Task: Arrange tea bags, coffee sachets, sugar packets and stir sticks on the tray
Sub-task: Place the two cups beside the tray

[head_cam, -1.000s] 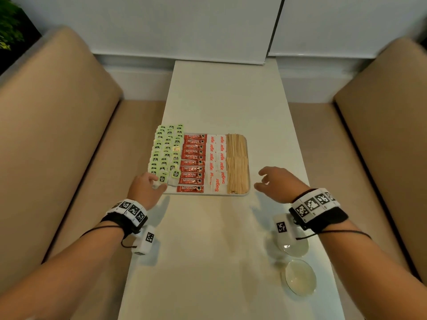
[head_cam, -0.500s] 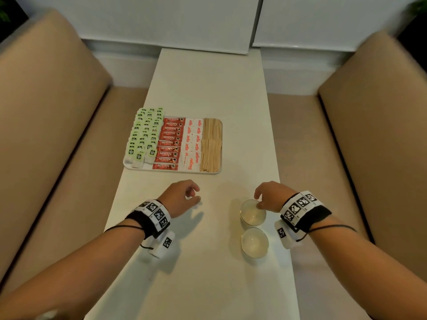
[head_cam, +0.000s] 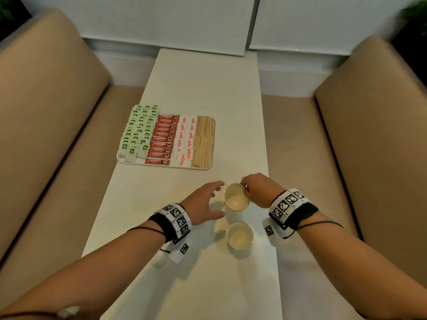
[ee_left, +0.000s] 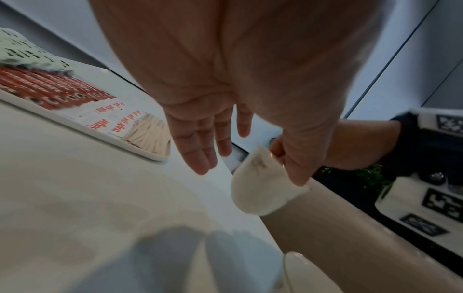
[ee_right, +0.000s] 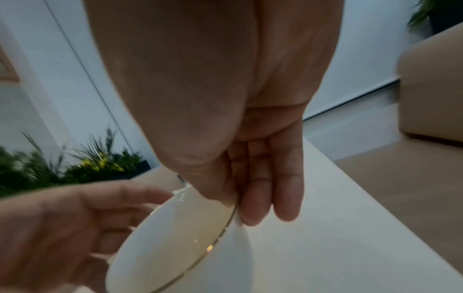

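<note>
Nearest, one cup [head_cam: 239,235] stands on the table [head_cam: 161,227]. Beyond it a second cup [head_cam: 235,199] is pinched at its rim by the right hand [head_cam: 258,190]; the left hand [head_cam: 203,204] is spread wide beside it. Farther off lies the tray [head_cam: 120,158]: the coffee sachets [head_cam: 161,139] lie crosswise, the stir sticks [head_cam: 203,142] lengthwise, in two bundles.

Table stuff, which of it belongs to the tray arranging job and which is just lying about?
Job: tray, tea bags, coffee sachets, sugar packets, stir sticks.

Lying about: far cup, pinched at its rim by the right hand; near cup; left hand holds nothing.
</note>
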`<state>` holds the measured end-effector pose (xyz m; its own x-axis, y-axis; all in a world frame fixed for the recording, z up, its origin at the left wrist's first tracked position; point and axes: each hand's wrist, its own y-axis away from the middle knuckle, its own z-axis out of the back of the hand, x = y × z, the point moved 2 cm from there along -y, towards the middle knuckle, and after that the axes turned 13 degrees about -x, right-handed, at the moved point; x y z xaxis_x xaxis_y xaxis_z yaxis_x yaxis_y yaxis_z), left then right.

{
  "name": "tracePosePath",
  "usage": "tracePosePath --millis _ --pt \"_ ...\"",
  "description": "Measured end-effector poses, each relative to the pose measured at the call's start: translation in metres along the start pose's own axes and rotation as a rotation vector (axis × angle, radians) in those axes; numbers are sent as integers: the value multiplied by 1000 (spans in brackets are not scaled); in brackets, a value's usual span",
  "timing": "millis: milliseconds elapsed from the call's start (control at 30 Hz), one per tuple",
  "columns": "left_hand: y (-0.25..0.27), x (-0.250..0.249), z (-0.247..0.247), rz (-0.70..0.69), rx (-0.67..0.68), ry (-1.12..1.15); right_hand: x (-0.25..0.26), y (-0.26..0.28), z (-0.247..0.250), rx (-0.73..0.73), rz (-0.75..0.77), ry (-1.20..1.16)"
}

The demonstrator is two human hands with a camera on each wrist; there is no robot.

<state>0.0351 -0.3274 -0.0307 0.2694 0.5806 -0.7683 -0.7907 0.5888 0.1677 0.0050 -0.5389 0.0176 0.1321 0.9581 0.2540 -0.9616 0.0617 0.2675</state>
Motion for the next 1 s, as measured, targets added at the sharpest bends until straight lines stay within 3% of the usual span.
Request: tracePosePath --millis 300,467,700,833,1000 --pt "-5 -13 -8 -66 -131 107 13 17 10 -38 107 -194" --pt "4 16 3 74 -175 66 9 40 -14 47 200 -33" --pt "20 55 18 242 -210 44 8 66 -72 299 262 103" --pt "18 65 31 263 -237 65 13 61 -80 316 265 129" --pt "4 75 53 291 -283 77 22 30 -71 217 247 83"
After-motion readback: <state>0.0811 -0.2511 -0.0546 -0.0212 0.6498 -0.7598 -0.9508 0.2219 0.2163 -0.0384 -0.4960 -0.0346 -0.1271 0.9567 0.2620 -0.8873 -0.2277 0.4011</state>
